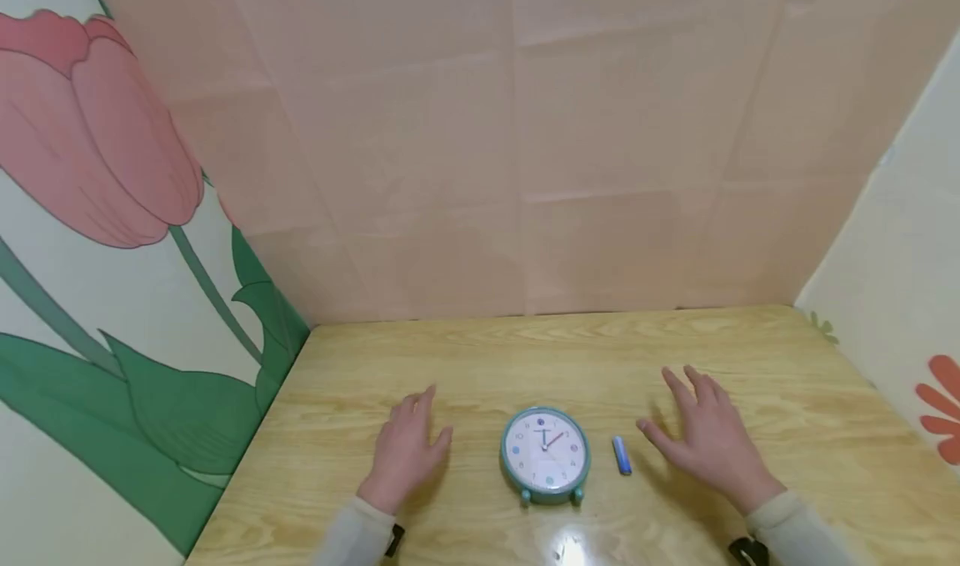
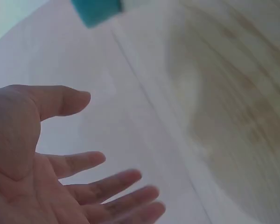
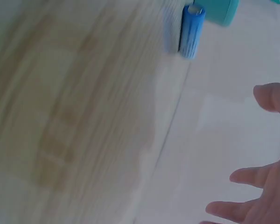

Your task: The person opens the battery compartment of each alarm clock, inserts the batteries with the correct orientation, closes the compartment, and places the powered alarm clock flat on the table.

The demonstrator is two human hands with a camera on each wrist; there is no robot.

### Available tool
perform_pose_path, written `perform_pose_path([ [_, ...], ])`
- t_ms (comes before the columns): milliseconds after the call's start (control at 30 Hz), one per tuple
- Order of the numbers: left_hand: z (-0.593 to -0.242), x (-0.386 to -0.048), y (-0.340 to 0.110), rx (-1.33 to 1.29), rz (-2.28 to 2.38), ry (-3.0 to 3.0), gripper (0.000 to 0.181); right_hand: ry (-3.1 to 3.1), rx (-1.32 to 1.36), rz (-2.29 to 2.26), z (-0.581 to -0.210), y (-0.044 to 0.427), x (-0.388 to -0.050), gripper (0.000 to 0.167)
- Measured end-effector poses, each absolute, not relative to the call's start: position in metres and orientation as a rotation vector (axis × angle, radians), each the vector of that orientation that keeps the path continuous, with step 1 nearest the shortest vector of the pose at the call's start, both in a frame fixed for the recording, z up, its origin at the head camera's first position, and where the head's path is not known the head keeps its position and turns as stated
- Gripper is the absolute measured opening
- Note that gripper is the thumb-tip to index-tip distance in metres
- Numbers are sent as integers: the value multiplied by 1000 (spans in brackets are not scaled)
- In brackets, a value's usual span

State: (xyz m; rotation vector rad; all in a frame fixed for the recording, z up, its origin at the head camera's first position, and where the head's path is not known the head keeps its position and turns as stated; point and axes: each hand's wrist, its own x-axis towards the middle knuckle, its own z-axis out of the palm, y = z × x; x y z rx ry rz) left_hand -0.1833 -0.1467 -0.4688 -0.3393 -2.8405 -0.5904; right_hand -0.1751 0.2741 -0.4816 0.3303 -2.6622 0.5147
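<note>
And here are the sleeves, long and pale, an off-white running to cream! Behind the left hand (image 1: pixel 405 448), the left sleeve (image 1: pixel 352 537) ends at the wrist in a plain cuff; behind the right hand (image 1: pixel 712 451), the right sleeve (image 1: pixel 806 537) matches it, its cuff a soft, raised band. And look, black gear on both sides: a small dark piece (image 1: pixel 394 540) just behind the left cuff, thumb side, and a bigger, rounder black piece (image 1: pixel 748 551) behind the right, also thumb side, details too small to read.

The clock (image 1: pixel 545 456) looks smooth plastic, the wood-grained table (image 1: pixel 480 366) glossy.
</note>
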Motion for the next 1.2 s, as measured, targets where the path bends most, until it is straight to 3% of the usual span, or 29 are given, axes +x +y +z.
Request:
perform_pose_path([
  [200, -456, -179, -126, -432, -848, -2890, 71, -2673, 294, 650, -473, 242, -169, 66],
  [567, -455, -172, -93, -514, -1062, -2959, 81, -2903, 349, 868, -467, 201, -165, 45],
  [1200, -471, -166, -71, -624, -1149, -3014, 76, -2974, 280, 1040, -488, 175, -160, 44],
])
